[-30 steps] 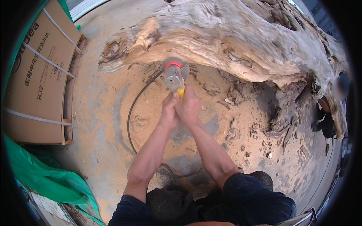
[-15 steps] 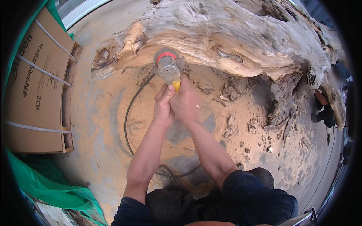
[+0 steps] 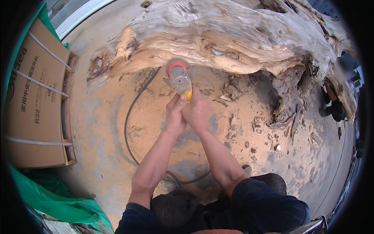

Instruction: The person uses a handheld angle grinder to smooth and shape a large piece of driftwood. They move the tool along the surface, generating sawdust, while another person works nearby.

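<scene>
We count one angle grinder (image 3: 178,77), one black cable (image 3: 130,128), one big weathered log (image 3: 233,39), one strapped cardboard box (image 3: 35,101), one green tarp (image 3: 50,199), two hands.

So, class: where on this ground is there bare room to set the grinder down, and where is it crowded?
Bare: the dusty floor between the cardboard box and the black cable. Crowded: wood chips litter the ground right of the hands, under the log.
</scene>
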`<state>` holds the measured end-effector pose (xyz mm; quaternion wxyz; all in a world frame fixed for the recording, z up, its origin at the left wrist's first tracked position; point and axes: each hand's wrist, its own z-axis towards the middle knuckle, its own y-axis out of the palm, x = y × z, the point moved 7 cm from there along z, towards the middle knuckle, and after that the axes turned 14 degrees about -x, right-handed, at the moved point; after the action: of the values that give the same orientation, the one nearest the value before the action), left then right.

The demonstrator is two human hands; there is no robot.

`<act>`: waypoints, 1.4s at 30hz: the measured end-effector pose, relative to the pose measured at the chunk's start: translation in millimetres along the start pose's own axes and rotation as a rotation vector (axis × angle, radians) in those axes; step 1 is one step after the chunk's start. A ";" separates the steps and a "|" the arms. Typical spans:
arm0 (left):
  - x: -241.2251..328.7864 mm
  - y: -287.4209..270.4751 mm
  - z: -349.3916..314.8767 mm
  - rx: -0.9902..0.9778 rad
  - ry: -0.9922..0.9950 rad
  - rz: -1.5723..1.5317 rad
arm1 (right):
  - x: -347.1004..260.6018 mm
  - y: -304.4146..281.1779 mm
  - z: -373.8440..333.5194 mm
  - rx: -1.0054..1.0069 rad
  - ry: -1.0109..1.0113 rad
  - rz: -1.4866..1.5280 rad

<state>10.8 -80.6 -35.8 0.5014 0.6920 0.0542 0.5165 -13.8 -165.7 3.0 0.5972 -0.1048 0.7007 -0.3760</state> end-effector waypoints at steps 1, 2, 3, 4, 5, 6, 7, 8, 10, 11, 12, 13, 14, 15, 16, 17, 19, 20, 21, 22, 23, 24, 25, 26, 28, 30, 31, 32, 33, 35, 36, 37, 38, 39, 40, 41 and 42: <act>-0.7 -2.7 0.3 -0.013 0.012 -0.001 | -1.2 1.9 2.5 -0.028 0.014 -0.039; -1.0 -4.3 1.6 -0.025 0.025 -0.003 | 1.2 -0.3 3.2 0.024 -0.026 0.027; -4.2 -4.1 1.2 -0.028 0.010 0.019 | 5.2 -0.1 0.7 0.066 -0.063 0.093; -8.5 -2.1 1.9 -0.031 -0.005 0.041 | 8.8 -1.1 -2.4 0.107 -0.100 0.158; -12.1 -1.1 1.8 -0.034 -0.019 0.063 | 13.9 -1.1 -4.9 0.104 -0.105 0.179; -14.2 -1.6 3.0 -0.040 -0.013 0.068 | 14.9 -5.7 -5.5 0.102 -0.116 0.198; -15.8 -2.3 4.1 -0.046 -0.007 0.072 | 14.5 -7.9 -5.4 0.100 -0.127 0.216; -16.5 -3.3 4.9 -0.052 0.000 0.076 | 13.2 -5.2 -3.7 0.068 -0.113 0.185; -11.8 -8.0 4.9 -0.055 0.031 0.062 | 14.8 -1.3 -0.4 0.016 -0.073 0.119; -9.6 -10.3 5.1 -0.056 0.046 0.056 | 14.5 0.8 2.1 0.003 -0.067 0.106; -9.9 -11.8 5.2 -0.054 0.037 0.049 | 12.9 4.2 4.9 -0.013 -0.061 0.097; -11.2 -13.5 5.6 -0.052 0.027 0.043 | 13.2 6.3 6.5 -0.028 -0.055 0.087; -13.3 -14.3 6.3 -0.050 0.017 0.036 | 17.8 4.0 5.5 0.012 -0.078 0.113; -16.1 -12.3 8.1 -0.061 0.006 0.037 | 21.3 1.2 4.6 0.051 -0.106 0.138; -21.3 -7.9 10.8 -0.073 -0.005 0.038 | 24.9 -2.6 2.9 0.091 -0.134 0.162; -25.9 -4.4 13.3 -0.085 -0.016 0.038 | 30.6 -5.2 1.3 0.101 -0.130 0.198; -35.7 -3.3 15.7 -0.112 -0.031 0.046 | 36.2 -12.2 -4.5 0.112 -0.119 0.267; -39.0 -4.0 16.1 -0.126 -0.038 0.051 | 40.1 -11.4 -5.5 0.111 -0.110 0.261; -41.8 -2.6 15.9 -0.128 -0.047 0.055 | 44.5 -13.0 -6.3 0.116 -0.098 0.253; -43.9 -1.7 14.6 -0.129 -0.055 0.060 | 48.1 -14.6 -6.8 0.121 -0.086 0.245; -45.6 -1.2 14.0 -0.131 -0.064 0.065 | 50.1 -14.3 -6.4 0.099 -0.076 0.216; -43.0 -2.6 13.5 -0.119 -0.054 0.064 | 45.4 -15.3 -6.4 0.079 -0.062 0.192; -39.4 -4.8 13.1 -0.108 -0.045 0.063 | 41.8 -15.3 -5.8 0.059 -0.047 0.169; -36.7 -6.0 12.6 -0.097 -0.036 0.063 | 38.6 -13.6 -4.1 0.049 -0.047 0.162; -30.8 2.1 14.8 -0.083 -0.023 0.094 | 35.2 -15.3 0.5 0.042 -0.046 0.141; -34.6 7.8 17.8 -0.090 -0.035 0.107 | 44.6 -19.3 -0.7 0.093 -0.078 0.183; -40.4 8.8 18.7 -0.104 -0.053 0.105 | 49.0 -20.2 -1.6 0.117 -0.097 0.203; -45.5 10.7 19.5 -0.118 -0.071 0.102 | 56.0 -21.7 -3.8 0.139 -0.082 0.214; -49.7 12.7 18.1 -0.121 -0.081 0.093 | 60.7 -24.3 -8.3 0.153 -0.066 0.225; -56.8 15.9 15.7 -0.125 -0.100 0.074 | 64.8 -26.6 -11.7 0.154 -0.058 0.211; -55.7 16.6 15.9 -0.121 -0.087 0.071 | 58.9 -30.7 -12.4 0.145 -0.064 0.187; -51.6 15.5 16.5 -0.117 -0.072 0.069 | 53.1 -33.2 -12.3 0.134 -0.071 0.164; -47.3 13.5 16.0 -0.110 -0.055 0.068 | 49.2 -30.7 -10.2 0.093 -0.048 0.124; -42.2 11.4 16.2 -0.108 -0.033 0.068 | 44.2 -27.4 -6.1 0.061 -0.024 0.088; -36.7 8.6 15.8 -0.104 -0.009 0.068 | 40.2 -23.4 -2.1 0.028 -0.002 0.053; -31.3 5.7 15.2 -0.099 0.016 0.068 | 35.9 -20.0 1.4 0.011 -0.008 0.053; -26.8 -0.4 13.5 -0.067 0.032 0.018 | 30.0 -14.5 4.3 -0.012 -0.018 0.057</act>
<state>9.0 -104.8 -53.4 0.5186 0.6670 0.0386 0.5336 -22.2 -195.4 -10.3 0.6132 -0.0920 0.7002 -0.3538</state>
